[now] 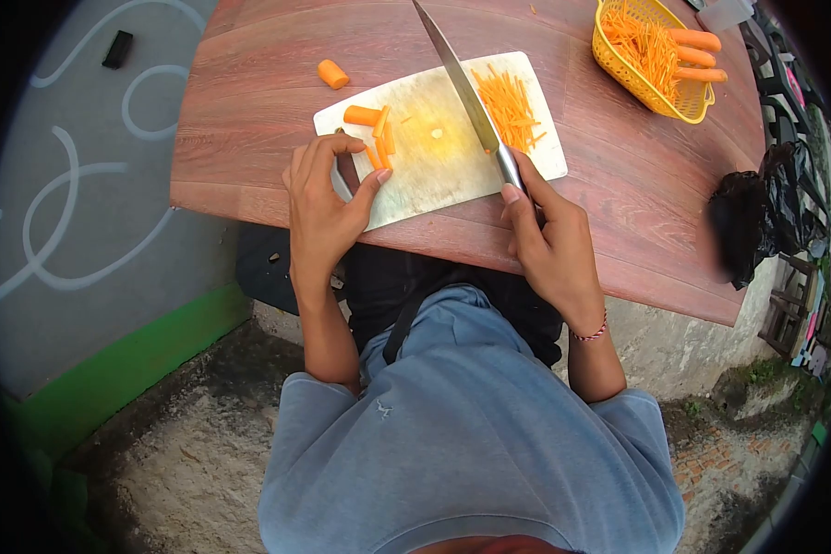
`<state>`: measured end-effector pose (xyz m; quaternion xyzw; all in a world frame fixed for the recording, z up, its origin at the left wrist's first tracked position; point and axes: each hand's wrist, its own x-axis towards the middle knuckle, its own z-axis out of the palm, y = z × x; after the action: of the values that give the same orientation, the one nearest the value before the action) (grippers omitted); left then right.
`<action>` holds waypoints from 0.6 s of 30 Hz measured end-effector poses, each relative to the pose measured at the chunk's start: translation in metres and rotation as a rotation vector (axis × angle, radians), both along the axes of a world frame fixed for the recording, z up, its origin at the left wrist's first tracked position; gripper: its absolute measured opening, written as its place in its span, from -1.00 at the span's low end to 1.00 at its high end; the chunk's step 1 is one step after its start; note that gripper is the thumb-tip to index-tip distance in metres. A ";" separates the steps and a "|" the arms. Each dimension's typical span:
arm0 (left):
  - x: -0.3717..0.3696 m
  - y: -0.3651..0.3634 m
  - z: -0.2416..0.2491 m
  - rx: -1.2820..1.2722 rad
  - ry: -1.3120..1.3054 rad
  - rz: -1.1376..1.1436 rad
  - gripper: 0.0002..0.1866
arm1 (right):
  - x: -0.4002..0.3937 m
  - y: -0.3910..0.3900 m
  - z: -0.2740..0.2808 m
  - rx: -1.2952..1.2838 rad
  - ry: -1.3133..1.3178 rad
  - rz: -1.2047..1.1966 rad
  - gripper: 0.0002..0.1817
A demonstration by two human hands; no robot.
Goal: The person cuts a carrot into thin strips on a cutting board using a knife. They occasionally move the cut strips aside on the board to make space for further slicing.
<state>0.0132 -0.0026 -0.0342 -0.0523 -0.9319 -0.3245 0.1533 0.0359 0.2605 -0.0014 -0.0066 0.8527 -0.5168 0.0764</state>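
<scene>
My right hand (554, 231) is wrapped round the handle of a kitchen knife (466, 92), its long blade pointing up and left across the white cutting board (415, 194). Right of the blade lies a heap of carrot strips (508, 109). At the board's left side my left hand (328, 185) has thumb and forefinger round a few thin carrot slices (379, 148), with its other fingers curled behind. Just above those slices rests a short carrot chunk (361, 115). The middle of the board shows an orange stain.
The wooden table (258, 120) has a loose carrot piece (333, 74) beyond the board. A yellow basket (632, 78) at the far right holds shredded carrot and several whole carrots (697, 57). A black plastic bag (771, 212) is at the right edge.
</scene>
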 end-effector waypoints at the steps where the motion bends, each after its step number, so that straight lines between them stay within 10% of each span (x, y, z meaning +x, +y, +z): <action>1: 0.001 0.000 0.001 0.008 -0.011 0.009 -0.65 | 0.000 0.000 0.000 0.000 0.000 -0.001 -0.53; 13: -0.005 0.037 0.009 0.382 -0.054 -0.177 -0.86 | -0.001 0.001 0.001 0.042 0.034 0.029 -0.53; 18: -0.024 0.059 0.000 0.078 0.059 -0.156 -0.83 | -0.001 0.000 0.002 0.034 0.022 0.019 -0.53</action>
<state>-0.0103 0.0565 -0.0338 -0.1284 -0.9067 -0.3699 0.1569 0.0345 0.2607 0.0002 -0.0190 0.8621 -0.5013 0.0722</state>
